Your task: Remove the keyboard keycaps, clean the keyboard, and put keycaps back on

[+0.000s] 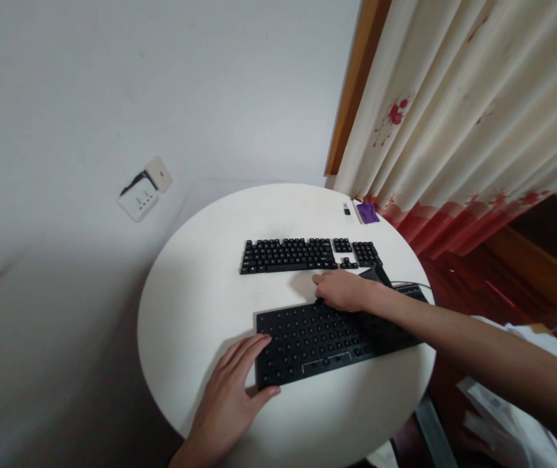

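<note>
This looks like a room in a home: a cream cloth curtain with red floral print (pixel 453 117) hangs at right beside a brown wooden frame (pixel 356 84), above a glossy reddish-brown floor (pixel 458 299). A plain white wall (pixel 234 84) with a white plastic socket (pixel 139 200) stands behind the round white tabletop (pixel 190 286).

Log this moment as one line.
left hand: on keyboard base, left end; right hand: at its far edge, grip unclear; keycaps: laid out beyond

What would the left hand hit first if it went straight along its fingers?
The black keyboard base: the left hand already has its fingertips over that left edge, though how firmly they touch is unclear.
</note>
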Motion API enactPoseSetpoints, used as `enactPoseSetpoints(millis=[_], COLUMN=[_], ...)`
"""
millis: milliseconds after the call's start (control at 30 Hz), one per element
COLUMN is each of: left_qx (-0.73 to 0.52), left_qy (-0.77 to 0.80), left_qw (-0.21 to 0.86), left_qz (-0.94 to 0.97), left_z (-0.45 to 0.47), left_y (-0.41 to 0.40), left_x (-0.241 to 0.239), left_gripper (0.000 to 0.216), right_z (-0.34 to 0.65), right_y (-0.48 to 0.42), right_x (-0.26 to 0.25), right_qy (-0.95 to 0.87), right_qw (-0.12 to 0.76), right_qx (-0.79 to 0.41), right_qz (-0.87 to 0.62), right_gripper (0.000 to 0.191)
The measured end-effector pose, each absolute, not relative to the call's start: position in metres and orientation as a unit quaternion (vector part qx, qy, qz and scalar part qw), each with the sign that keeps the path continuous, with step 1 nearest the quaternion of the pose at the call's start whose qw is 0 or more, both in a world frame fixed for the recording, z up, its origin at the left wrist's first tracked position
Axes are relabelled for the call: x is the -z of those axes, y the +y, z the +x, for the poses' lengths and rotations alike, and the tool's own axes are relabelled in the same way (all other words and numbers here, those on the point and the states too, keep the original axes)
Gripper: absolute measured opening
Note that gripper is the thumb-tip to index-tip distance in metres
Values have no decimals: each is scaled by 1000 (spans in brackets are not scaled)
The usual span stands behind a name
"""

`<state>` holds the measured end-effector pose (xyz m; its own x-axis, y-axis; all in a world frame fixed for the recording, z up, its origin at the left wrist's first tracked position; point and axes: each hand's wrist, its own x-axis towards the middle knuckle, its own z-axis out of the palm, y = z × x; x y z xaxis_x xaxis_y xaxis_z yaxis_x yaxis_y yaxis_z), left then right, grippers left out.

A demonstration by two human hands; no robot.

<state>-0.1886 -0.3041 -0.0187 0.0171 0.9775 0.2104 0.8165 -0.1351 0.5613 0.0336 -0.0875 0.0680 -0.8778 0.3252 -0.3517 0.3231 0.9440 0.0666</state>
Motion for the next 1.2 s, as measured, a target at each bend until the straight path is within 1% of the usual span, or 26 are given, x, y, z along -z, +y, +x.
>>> enactPoseSetpoints(millis=[233, 400, 500, 600, 833, 967, 1067, 1200], left_qx=[-274, -277, -279, -282, -284, -281, -278, -276], left_qy=[642, 640, 643, 643, 642, 643, 638, 637], left_qw=[146, 144, 140, 140, 149, 145, 146, 144], left_qz=[701, 702, 699, 699, 696, 697, 703, 706], left_z=[-188, -189, -188, -187, -187, -188, -188, -188], left_y=[-304, -304, -305, -305, -306, -305, -304, -304], left_x=[18, 18, 19, 19, 19, 20, 20, 20], left_gripper=[68, 65, 65, 67, 68, 68, 68, 68], right_z=[-18, -60, -68, -54, 28, 66, 77, 68], right_y=[-100, -116, -121, -118, -87, -77, -75, -79], right_x=[-62, -53, -51, -53, -62, -66, -67, -67], right_qy=[986, 995, 996, 995, 976, 964, 960, 966], right_qw=[132, 63, 33, 42, 127, 153, 161, 158], right_qx=[11, 39, 42, 44, 51, 44, 39, 35], right_qz=[102, 70, 70, 81, 167, 211, 226, 203], right_gripper=[23, 20, 19, 19, 18, 18, 17, 18])
